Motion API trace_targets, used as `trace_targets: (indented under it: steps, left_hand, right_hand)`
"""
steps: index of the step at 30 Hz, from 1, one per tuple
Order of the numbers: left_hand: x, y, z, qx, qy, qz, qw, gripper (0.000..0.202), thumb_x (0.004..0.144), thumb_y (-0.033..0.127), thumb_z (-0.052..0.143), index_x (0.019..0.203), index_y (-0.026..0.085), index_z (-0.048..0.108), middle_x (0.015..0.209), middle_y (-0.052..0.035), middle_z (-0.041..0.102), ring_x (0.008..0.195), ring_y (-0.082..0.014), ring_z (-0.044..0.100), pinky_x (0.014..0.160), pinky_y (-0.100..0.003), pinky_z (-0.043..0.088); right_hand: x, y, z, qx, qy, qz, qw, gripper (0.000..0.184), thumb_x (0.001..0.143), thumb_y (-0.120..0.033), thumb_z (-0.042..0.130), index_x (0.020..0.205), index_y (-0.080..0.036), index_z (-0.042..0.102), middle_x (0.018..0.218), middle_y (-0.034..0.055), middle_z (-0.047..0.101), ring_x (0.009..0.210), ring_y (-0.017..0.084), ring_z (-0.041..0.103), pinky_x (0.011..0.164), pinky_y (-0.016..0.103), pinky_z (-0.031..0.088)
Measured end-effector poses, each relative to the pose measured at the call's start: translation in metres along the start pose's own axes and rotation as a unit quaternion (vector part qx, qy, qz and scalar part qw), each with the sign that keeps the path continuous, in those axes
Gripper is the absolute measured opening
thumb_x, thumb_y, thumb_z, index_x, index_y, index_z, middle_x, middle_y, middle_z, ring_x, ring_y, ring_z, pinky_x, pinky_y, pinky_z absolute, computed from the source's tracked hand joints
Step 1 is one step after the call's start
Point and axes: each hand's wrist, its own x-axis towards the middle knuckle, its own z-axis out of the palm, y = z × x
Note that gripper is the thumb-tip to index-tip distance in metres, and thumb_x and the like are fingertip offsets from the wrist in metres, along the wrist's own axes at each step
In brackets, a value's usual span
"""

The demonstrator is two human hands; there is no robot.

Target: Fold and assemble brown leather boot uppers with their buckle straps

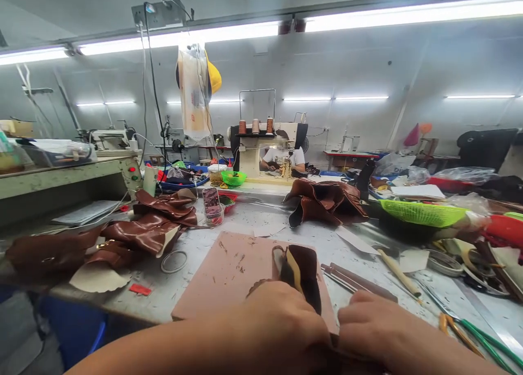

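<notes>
Both my hands are low in the middle, close to my body. My left hand (281, 315) is closed over a dark brown leather piece (308, 268), whose far end stands up past my knuckles with a yellowish strip along its inside. My right hand (368, 323) sits just to the right with fingers curled, at the near edge of the same leather piece; its fingertips are hidden. Under the piece lies a pink cutting board (220, 277). A brown flat strip (359, 282) and a slim metal tool (337, 278) lie right of the board.
Brown leather pieces (143, 228) are heaped at left, others (327, 198) at back right. Scissors (469, 323) and a wooden-handled tool (398, 274) lie at right, near a green basket (425, 212). A sewing machine (249, 157) stands behind; a person (294, 158) sits beyond it.
</notes>
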Motion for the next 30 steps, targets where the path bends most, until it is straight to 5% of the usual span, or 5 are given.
trace_targets:
  steps: [5,12,17,25,30]
  left_hand:
    - [0.007,0.004,0.010,0.032,0.022,0.012,0.999,0.011,0.074,0.019,0.063,0.084,0.015,0.064,0.071,-0.0011,0.068,0.067,-0.0162,0.063,0.064,-0.023,0.043]
    - [0.019,0.011,0.021,0.055,0.051,-0.008,0.997,0.035,0.073,0.042,0.064,0.093,0.016,0.054,0.093,-0.0052,0.062,0.066,-0.0157,0.060,0.055,-0.024,0.042]
    - [0.027,0.003,0.004,0.152,0.022,0.025,0.988,0.032,0.068,0.042,0.071,0.075,0.013,0.058,0.078,-0.0057,0.065,0.081,-0.0227,0.060,0.077,-0.034,0.041]
    - [0.036,-0.009,-0.016,0.024,-0.173,0.098,0.980,0.006,0.075,0.022,0.067,0.075,0.017,0.063,0.081,0.0002,0.067,0.073,-0.0135,0.059,0.059,-0.022,0.039]
    - [0.039,-0.014,-0.035,0.110,-0.252,-0.030,0.961,0.008,0.077,0.028,0.064,0.074,0.021,0.066,0.070,0.0007,0.066,0.060,-0.0155,0.056,0.046,-0.025,0.030]
  right_hand:
    - [-0.005,0.004,-0.005,-0.045,0.024,-0.016,0.999,0.019,0.079,-0.020,0.059,0.061,-0.025,0.059,0.058,0.0000,0.065,0.051,0.014,0.059,0.046,0.023,0.041]
    - [-0.006,-0.001,-0.010,0.000,-0.081,0.026,0.996,0.013,0.071,-0.013,0.060,0.069,-0.025,0.064,0.066,-0.0002,0.066,0.055,0.014,0.060,0.051,0.022,0.045]
    - [-0.014,0.000,-0.018,0.050,-0.096,0.057,0.993,0.014,0.074,-0.014,0.057,0.064,-0.023,0.062,0.065,-0.0002,0.063,0.056,0.012,0.057,0.049,0.020,0.040]
    - [-0.011,0.005,-0.024,0.076,-0.168,0.086,0.979,0.014,0.075,-0.009,0.053,0.064,-0.017,0.056,0.065,-0.0035,0.052,0.059,0.008,0.046,0.055,0.017,0.033]
    - [-0.007,0.012,-0.031,0.156,-0.173,0.054,0.971,0.015,0.076,-0.005,0.053,0.066,-0.016,0.056,0.066,-0.0049,0.046,0.061,0.007,0.044,0.058,0.015,0.033]
